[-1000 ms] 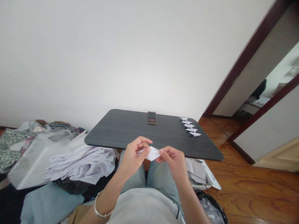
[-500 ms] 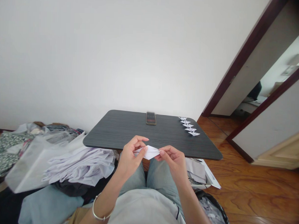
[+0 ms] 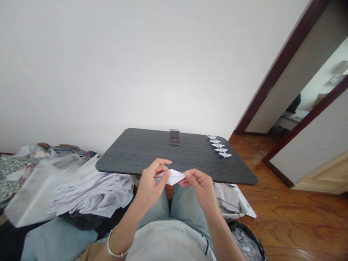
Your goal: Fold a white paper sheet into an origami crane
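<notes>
I hold a small folded piece of white paper (image 3: 174, 177) between both hands, just in front of the near edge of a dark wood-grain table (image 3: 139, 152). My left hand (image 3: 150, 185) pinches its left end with fingers curled. My right hand (image 3: 202, 188) pinches its right end. A silver bangle sits on my left wrist. Both hands hover above my lap.
A phone (image 3: 175, 137) lies at the table's far edge. Several small folded white paper figures (image 3: 220, 146) stand in a row at the far right corner. Crumpled white paper and bags (image 3: 83, 190) pile up on the left. An open doorway (image 3: 308, 108) is on the right.
The hands and the folded paper have stayed almost in place, with small finger shifts on the paper. The view has drifted slightly.
</notes>
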Demonstrator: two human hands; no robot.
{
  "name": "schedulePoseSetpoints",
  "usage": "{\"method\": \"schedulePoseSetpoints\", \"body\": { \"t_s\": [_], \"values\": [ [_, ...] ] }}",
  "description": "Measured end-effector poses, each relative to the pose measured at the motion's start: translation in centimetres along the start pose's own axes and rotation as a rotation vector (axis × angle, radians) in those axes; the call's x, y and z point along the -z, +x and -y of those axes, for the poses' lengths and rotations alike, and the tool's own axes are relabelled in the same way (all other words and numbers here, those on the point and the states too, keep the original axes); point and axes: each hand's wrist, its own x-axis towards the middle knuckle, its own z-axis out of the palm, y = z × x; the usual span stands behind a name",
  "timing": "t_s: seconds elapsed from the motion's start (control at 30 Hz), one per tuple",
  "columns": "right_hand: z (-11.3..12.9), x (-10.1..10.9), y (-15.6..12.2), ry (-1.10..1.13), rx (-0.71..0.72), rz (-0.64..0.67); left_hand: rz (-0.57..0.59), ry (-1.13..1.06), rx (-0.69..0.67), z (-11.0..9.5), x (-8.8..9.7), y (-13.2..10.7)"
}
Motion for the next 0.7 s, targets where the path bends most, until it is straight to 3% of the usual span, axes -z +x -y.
{"method": "schedulePoseSetpoints", "body": {
  "t_s": [0.3, 0.47, 0.7],
  "values": [
    [-0.21, 0.35, 0.3, 0.117, 0.018, -0.044, -0.052, 0.019, -0.058, -0.25, -0.13, -0.07],
    [-0.04, 0.1, 0.28, 0.024, 0.014, 0.024, -0.033, 0.031, -0.071, -0.29, -0.15, -0.13],
    [0.16, -0.03, 0.01, 0.104, 0.059, 0.047, -0.023, -0.004, -0.051, -0.07, -0.18, 0.0]
  ]
}}
